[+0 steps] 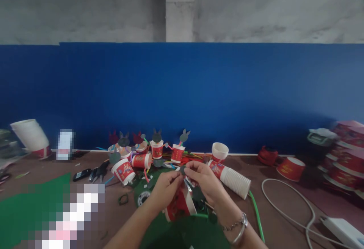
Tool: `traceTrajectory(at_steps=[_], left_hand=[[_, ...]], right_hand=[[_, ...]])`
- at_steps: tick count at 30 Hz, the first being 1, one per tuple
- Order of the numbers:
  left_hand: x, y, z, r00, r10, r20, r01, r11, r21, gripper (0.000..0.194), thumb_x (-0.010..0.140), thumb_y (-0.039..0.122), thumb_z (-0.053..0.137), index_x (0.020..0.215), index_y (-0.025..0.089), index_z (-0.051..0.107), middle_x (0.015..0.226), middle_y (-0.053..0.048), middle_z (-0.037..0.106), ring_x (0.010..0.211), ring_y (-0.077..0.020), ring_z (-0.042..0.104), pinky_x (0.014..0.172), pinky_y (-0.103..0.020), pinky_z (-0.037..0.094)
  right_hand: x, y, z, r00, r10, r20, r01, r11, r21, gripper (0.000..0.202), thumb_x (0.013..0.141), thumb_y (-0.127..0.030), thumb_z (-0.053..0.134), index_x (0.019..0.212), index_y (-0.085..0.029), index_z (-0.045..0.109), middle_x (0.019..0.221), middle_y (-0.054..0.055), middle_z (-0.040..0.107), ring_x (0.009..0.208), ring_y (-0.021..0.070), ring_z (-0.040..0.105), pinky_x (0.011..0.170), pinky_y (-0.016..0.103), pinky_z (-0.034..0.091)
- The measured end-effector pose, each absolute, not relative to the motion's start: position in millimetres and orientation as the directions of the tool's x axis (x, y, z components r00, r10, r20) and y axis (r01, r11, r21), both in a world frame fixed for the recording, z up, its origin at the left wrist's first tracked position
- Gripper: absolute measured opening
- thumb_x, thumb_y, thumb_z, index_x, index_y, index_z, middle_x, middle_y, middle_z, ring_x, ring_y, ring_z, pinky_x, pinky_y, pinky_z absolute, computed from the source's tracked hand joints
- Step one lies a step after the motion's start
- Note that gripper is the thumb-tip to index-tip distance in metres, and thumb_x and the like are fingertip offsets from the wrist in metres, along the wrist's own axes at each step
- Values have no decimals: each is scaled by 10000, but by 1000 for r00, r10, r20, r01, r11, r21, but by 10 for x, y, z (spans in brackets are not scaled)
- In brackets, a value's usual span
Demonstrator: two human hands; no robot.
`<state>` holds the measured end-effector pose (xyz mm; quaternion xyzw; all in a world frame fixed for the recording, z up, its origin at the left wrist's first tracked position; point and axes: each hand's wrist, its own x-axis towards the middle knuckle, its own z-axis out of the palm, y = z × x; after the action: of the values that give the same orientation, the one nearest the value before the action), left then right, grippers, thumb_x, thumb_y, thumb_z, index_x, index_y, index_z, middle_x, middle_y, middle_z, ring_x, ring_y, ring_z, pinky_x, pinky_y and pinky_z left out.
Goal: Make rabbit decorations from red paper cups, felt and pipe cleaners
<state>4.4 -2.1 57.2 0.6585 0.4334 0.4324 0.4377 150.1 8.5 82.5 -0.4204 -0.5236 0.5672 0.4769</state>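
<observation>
My left hand (167, 188) and my right hand (209, 184) meet at the middle of the table, fingertips pinched together on a small dark paper disc (182, 170). Below them a red and white paper cup (178, 205) lies tilted, partly covered by my hands. Scissors (188, 184) show between my wrists, mostly hidden. Behind my hands stand red paper cups, such as one cup (178, 153) topped with a dark cut-out rabbit head (184, 136). Another cup (124, 171) leans over at the left, with a dark disc attached.
A stack of nested paper cups (236, 182) lies at the right, by a green strip (257, 216). Farther right are a white cable (308, 203), an upturned red tub (291, 168) and stacked red tubs (347, 158). Green sheet (31, 207) and black-handled tools (99, 171) lie left.
</observation>
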Motion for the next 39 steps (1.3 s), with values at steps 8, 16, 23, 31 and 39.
traceTrajectory(at_steps=[8,16,23,31,39], left_hand=[[53,-74,580,116,888,444,464,-444,767,299,851,254,458,601,170,598,579,-5,554,552,-131,451,545,-225,320],[7,-75,594,144,831,538,437,-541,719,279,857,192,450,1004,235,684,949,-82,692,881,-225,623,799,-292,441],[-2,-83,621,134,812,568,441,-562,700,288,865,192,446,1029,230,680,935,-83,703,880,-240,646,815,-337,480],[-34,-80,648,148,799,582,466,-576,672,301,869,185,442,1072,232,660,980,-89,695,920,-230,638,838,-317,472],[-26,-53,571,157,767,622,590,-578,563,261,903,197,388,885,196,648,822,-69,665,789,-196,625,720,-283,472]], right_hand=[[1441,59,808,-52,995,87,-6,87,-996,132,607,-258,667,614,-165,573,511,-35,520,490,90,427,467,215,312],[1453,19,899,-317,907,-277,-425,-397,-814,133,557,-166,680,629,-146,571,560,-22,524,489,64,439,413,168,279],[1484,66,839,-626,746,-229,-523,-619,-587,86,659,-116,663,716,-88,604,622,-3,480,509,33,396,408,105,299],[1437,56,816,-488,863,-129,-502,-399,-767,199,636,-218,736,667,-118,567,600,-17,495,514,43,418,424,131,287],[1443,67,803,-164,986,-5,-210,-39,-977,287,590,-334,779,678,-134,592,581,-15,576,527,85,500,490,194,362]])
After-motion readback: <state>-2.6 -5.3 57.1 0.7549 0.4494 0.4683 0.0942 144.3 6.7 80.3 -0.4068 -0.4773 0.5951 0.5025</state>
